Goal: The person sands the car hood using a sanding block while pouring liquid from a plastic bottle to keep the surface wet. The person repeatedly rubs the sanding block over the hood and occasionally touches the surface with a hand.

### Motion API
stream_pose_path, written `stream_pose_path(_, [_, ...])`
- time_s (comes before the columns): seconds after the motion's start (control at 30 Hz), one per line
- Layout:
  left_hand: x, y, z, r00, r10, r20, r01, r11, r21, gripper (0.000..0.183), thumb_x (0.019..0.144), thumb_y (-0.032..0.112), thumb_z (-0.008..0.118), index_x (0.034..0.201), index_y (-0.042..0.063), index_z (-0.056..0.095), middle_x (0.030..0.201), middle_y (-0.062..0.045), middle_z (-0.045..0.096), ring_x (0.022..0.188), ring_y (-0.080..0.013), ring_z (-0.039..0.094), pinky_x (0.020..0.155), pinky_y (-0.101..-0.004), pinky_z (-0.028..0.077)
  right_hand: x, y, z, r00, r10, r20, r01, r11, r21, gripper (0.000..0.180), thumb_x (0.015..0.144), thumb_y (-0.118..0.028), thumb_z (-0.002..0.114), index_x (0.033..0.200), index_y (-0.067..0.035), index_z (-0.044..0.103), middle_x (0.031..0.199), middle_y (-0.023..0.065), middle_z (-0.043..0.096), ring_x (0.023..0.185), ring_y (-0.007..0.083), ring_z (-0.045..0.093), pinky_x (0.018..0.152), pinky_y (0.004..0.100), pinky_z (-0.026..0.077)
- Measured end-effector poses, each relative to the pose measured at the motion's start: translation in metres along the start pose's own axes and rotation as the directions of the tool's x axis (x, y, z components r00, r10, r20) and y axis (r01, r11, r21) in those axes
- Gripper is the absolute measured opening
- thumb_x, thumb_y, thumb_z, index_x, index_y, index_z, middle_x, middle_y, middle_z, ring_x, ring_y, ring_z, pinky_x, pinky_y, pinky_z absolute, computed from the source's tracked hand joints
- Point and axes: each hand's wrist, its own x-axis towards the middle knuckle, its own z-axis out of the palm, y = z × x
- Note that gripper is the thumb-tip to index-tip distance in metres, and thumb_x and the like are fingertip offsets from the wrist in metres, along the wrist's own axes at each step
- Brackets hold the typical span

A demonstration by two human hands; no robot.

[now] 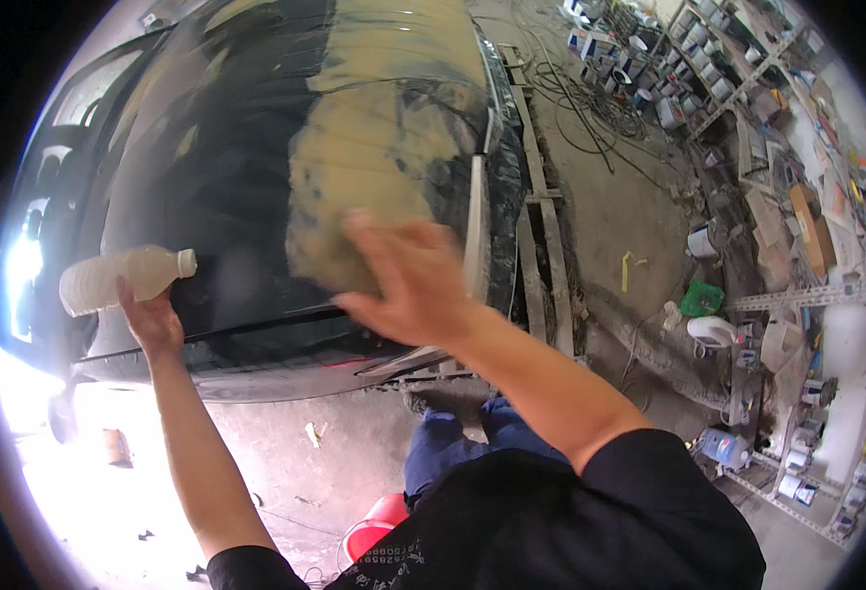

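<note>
My left hand [154,318] grips a translucent plastic bottle [120,279] above the left part of a dark car panel [241,228]. The bottle lies nearly level, its narrow neck pointing right. A broad tan patch [381,140], looking like body filler or its residue, runs down the panel's right side, with dark areas showing through. Over the lower end of this patch is my right hand [411,276], blurred, palm down with thumb spread. Whether something is under its fingers is hidden.
Wooden slats [543,243] run along the car's right side. Coiled hoses [588,110] lie on the floor. Shelves [765,74] with several cans line the right. A red bucket [378,523] stands by my legs, and a green object [702,299] lies near a white jug [712,332].
</note>
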Motion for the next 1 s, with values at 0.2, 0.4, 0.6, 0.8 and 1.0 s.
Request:
stream_pose_path(0.2, [-0.008, -0.003, 0.012, 1.0, 0.027, 0.004, -0.026, 0.997, -0.076, 0.059, 0.099, 0.044, 0.056, 0.138, 0.001, 0.046, 0.13, -0.014, 0.058, 0.121, -0.0279, 0.057, 0.101, -0.044, 0.046, -0.034, 0.052, -0.026, 0.95, 0.242, -0.197, -0.251, 0.968, -0.021, 0.06, 0.083, -0.027, 0.075, 0.133, -0.004, 0.054, 0.136, 0.0157, 0.059, 0.109, 0.0346, 0.058, 0.096, 0.0416, 0.046])
stream_pose_path(0.4, [-0.009, -0.004, 0.015, 0.999, 0.031, 0.043, -0.026, 0.993, -0.112, 0.065, 0.093, 0.044, 0.066, 0.135, -0.002, 0.046, 0.128, -0.014, 0.058, 0.12, -0.0268, 0.057, 0.102, -0.0424, 0.045, 0.073, -0.045, 0.028, 0.993, -0.056, 0.1, 0.077, 0.974, -0.215, 0.064, 0.075, -0.026, 0.08, 0.131, -0.007, 0.056, 0.137, 0.0129, 0.059, 0.104, 0.0342, 0.06, 0.095, 0.0419, 0.046])
stream_pose_path(0.6, [-0.028, 0.003, 0.026, 0.992, 0.105, 0.068, -0.095, 0.985, -0.146, 0.064, 0.093, 0.04, 0.069, 0.135, -0.003, 0.047, 0.126, -0.012, 0.057, 0.121, -0.0227, 0.054, 0.106, -0.0379, 0.04, 0.034, -0.064, 0.021, 0.98, -0.082, 0.179, 0.107, 0.985, -0.132, 0.071, 0.075, -0.028, 0.082, 0.135, -0.006, 0.052, 0.138, 0.0128, 0.059, 0.108, 0.0363, 0.059, 0.096, 0.0446, 0.046])
stream_pose_path(0.8, [-0.025, 0.004, 0.036, 0.988, 0.087, 0.125, -0.066, 0.984, -0.163, 0.063, 0.094, 0.035, 0.069, 0.138, -0.002, 0.043, 0.13, -0.012, 0.054, 0.122, -0.0227, 0.053, 0.108, -0.0396, 0.038, 0.139, -0.042, 0.071, 0.997, -0.034, 0.07, 0.051, 0.965, -0.256, 0.061, 0.079, -0.035, 0.075, 0.129, -0.005, 0.055, 0.13, 0.0153, 0.061, 0.102, 0.0384, 0.057, 0.091, 0.0475, 0.046])
stream_pose_path(1.0, [-0.024, -0.003, 0.024, 0.993, 0.116, 0.007, -0.109, 0.952, -0.285, 0.059, 0.095, 0.033, 0.068, 0.137, -0.001, 0.044, 0.13, -0.012, 0.055, 0.122, -0.0231, 0.053, 0.108, -0.041, 0.038, 0.08, -0.101, 0.07, 0.97, -0.116, 0.212, 0.163, 0.962, -0.221, 0.063, 0.081, -0.04, 0.074, 0.129, -0.004, 0.056, 0.13, 0.0152, 0.062, 0.106, 0.0381, 0.057, 0.096, 0.0478, 0.045])
